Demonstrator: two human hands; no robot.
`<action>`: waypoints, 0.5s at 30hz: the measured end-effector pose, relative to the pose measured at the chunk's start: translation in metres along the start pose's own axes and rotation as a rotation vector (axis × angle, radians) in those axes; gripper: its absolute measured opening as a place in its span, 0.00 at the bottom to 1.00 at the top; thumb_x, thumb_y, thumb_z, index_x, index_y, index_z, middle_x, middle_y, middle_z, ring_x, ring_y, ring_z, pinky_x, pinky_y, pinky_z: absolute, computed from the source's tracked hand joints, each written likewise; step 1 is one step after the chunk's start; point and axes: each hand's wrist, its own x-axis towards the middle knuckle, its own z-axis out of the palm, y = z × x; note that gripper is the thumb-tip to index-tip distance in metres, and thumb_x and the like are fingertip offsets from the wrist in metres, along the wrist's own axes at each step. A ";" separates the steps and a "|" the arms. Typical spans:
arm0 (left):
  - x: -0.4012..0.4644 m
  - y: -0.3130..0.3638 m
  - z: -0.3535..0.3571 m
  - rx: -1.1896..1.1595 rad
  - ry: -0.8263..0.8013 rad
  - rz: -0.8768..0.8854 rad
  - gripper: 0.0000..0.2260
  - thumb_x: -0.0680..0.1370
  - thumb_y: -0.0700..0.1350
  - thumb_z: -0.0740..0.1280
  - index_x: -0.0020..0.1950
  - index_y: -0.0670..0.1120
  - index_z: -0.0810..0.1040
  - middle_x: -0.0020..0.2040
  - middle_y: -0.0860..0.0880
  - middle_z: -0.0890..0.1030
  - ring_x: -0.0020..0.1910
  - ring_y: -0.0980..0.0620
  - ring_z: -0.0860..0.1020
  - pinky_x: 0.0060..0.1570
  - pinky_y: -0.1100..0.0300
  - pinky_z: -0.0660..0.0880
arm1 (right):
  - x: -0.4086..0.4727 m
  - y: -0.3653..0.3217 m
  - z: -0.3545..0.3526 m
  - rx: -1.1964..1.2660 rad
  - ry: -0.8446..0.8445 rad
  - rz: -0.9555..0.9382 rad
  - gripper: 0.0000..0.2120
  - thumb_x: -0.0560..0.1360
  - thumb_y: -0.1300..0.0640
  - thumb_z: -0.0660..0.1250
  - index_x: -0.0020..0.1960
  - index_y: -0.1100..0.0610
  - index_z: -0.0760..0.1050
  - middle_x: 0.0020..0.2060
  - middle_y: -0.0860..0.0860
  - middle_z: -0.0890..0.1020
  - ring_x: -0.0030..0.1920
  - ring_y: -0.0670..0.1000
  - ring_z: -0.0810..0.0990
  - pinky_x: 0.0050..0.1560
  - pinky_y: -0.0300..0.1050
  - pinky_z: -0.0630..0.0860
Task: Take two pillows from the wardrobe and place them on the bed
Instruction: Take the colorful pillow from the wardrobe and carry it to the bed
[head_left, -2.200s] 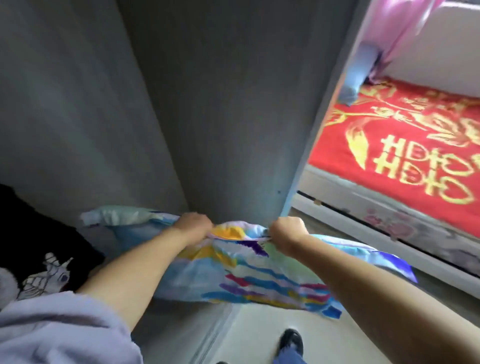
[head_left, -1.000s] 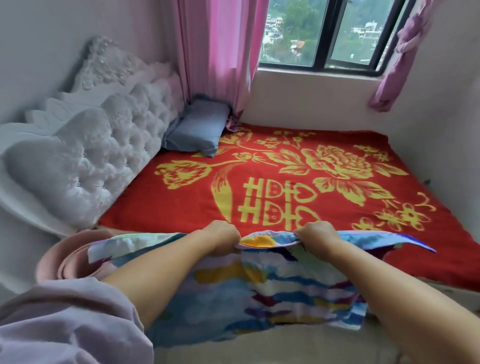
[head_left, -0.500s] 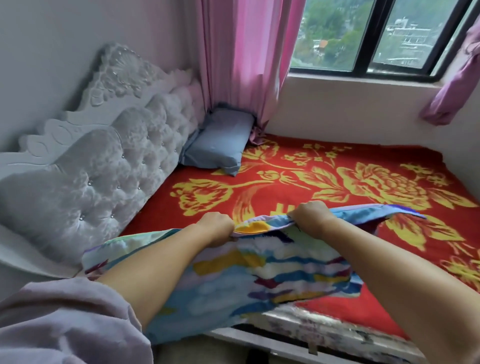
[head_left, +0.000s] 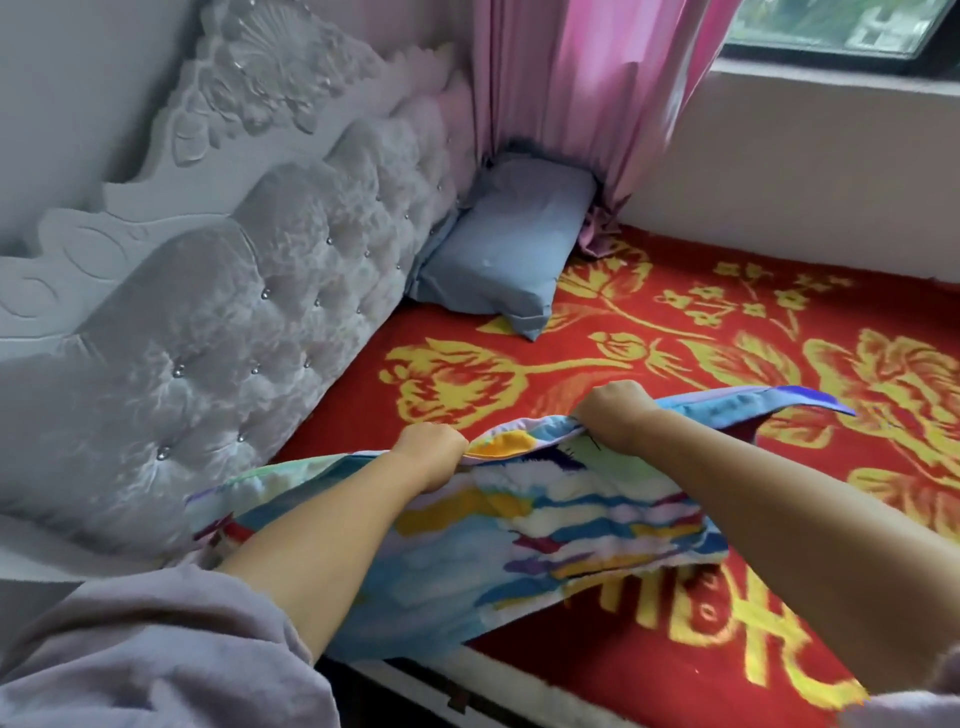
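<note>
Nearest: a lilac sleeve (head_left: 156, 660) at the lower left, bare forearms reaching forward from it.

Item, left hand (head_left: 431, 457): fist closed, pinching the far hem of the multicoloured pillow (head_left: 519, 530). Item, right hand (head_left: 618, 415): fist closed on the same hem, a little farther along. Pillow: painterly bands of blue, yellow, white and purple; held up by its top edge, body sagging below the wrists, its lower part over the near edge of the bed. Whether it touches the cover cannot be told.

Step in hand, by judgement: placing this pillow; carried to the bed, not yet let go. Next move calls for swinging it forward and left toward the headboard, lowering it flat, then opening both fists together so it lands square rather than folded.

Surface: bed (head_left: 675, 691) spread with a red cover bearing yellow flowers and characters; nothing lies in the near stretch by the headboard.

Beyond: a blue pillow (head_left: 509, 249) in the far corner, one end against the tufted grey headboard (head_left: 234, 312) with stud buttons and carved white crest.

Farthest: pink curtain (head_left: 587, 93) hanging to the cover, pale wall, window (head_left: 831, 31) sill and frame at upper right.
</note>
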 end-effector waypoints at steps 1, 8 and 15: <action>0.012 -0.011 0.002 -0.018 -0.002 -0.005 0.10 0.77 0.39 0.60 0.53 0.46 0.78 0.56 0.43 0.80 0.56 0.40 0.78 0.45 0.53 0.72 | 0.017 0.000 -0.002 0.007 -0.010 0.001 0.13 0.80 0.57 0.56 0.59 0.53 0.77 0.58 0.52 0.80 0.58 0.56 0.79 0.45 0.45 0.69; 0.115 -0.091 0.019 -0.091 -0.103 0.086 0.11 0.77 0.38 0.59 0.56 0.44 0.78 0.55 0.42 0.80 0.53 0.41 0.79 0.46 0.52 0.75 | 0.138 0.000 -0.006 0.151 -0.150 0.160 0.14 0.79 0.60 0.56 0.58 0.56 0.77 0.59 0.54 0.80 0.58 0.57 0.78 0.46 0.45 0.69; 0.202 -0.148 0.050 -0.175 -0.229 0.166 0.10 0.79 0.45 0.61 0.53 0.42 0.77 0.54 0.40 0.80 0.51 0.39 0.78 0.43 0.53 0.72 | 0.222 -0.022 0.033 0.331 -0.086 0.330 0.18 0.77 0.61 0.58 0.65 0.54 0.73 0.63 0.53 0.77 0.67 0.56 0.71 0.69 0.52 0.62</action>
